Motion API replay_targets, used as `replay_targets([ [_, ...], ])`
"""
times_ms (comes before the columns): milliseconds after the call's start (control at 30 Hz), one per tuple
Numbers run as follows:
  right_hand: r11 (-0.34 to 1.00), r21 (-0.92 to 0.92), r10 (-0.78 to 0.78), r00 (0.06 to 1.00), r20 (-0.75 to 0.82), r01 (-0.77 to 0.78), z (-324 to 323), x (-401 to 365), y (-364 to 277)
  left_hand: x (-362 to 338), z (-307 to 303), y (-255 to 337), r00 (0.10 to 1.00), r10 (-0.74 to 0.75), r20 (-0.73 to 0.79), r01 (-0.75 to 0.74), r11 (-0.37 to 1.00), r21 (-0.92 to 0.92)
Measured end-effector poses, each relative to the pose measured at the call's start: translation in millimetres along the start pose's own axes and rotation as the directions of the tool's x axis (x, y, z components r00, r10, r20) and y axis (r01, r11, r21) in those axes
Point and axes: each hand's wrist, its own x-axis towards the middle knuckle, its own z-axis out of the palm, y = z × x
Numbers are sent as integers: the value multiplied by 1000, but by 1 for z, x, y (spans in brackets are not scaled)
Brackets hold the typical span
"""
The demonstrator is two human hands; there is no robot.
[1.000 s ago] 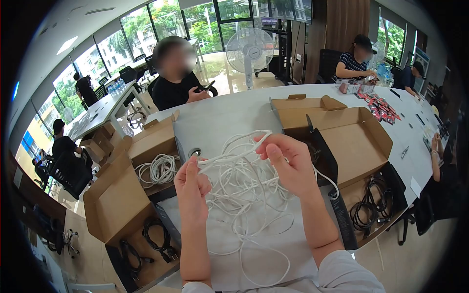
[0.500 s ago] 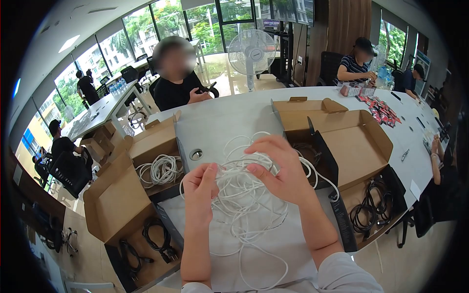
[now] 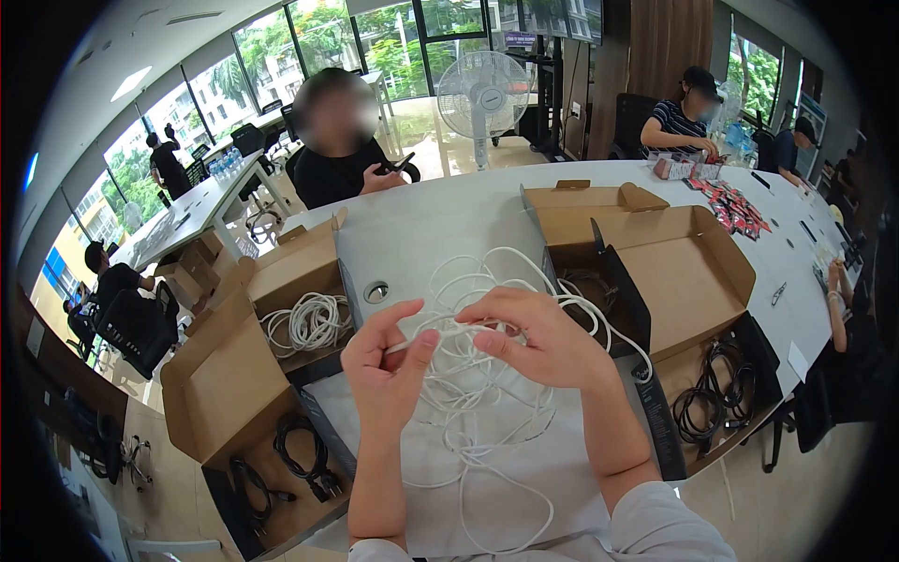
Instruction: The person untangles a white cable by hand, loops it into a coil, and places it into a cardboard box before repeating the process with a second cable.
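Observation:
A loose tangle of white cable (image 3: 478, 450) lies on the grey table between my forearms, its loops spilling toward me. My left hand (image 3: 386, 365) grips a strand of it between thumb and curled fingers. Close by on the right, my right hand (image 3: 543, 337) pinches more strands at the top of the tangle, its fingers bent over them. Some white loops run from behind the right hand over the edge of a cardboard box (image 3: 637, 323). The fingers partly hide the held strands.
Left, one open box holds a coiled white cable (image 3: 309, 323), another black power cables (image 3: 302, 459). Right, a box holds black cables (image 3: 714, 393). A person (image 3: 337, 159) sits opposite; others sit at the right. Red packets (image 3: 735, 208) lie far right. A fan (image 3: 482, 98) stands behind.
My left hand has turned and its fingers have opened out somewhat around the strand. My right hand has lowered its fingers onto the cable. Some loops behind the hands have shifted upward.

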Motion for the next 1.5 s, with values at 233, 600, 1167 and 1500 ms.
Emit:
replay_targets([
  [233,995,-11,-98,993,-69,98,3,1,10,3,-7,-4,990,21,-139,-20,1000,5],
  [600,911,358,95,739,-667,206,-7,-11,4,5,9,-19,935,-44,353,-139,867,478],
  [1167,994,29,109,937,-332,-105,-7,-8,2,5,-14,-9,921,-204,332,331,859,-391],
  [1500,938,341,45,996,71,-67,41,-10,-2,-2,-1,-18,969,-126,213,232,763,-604],
])
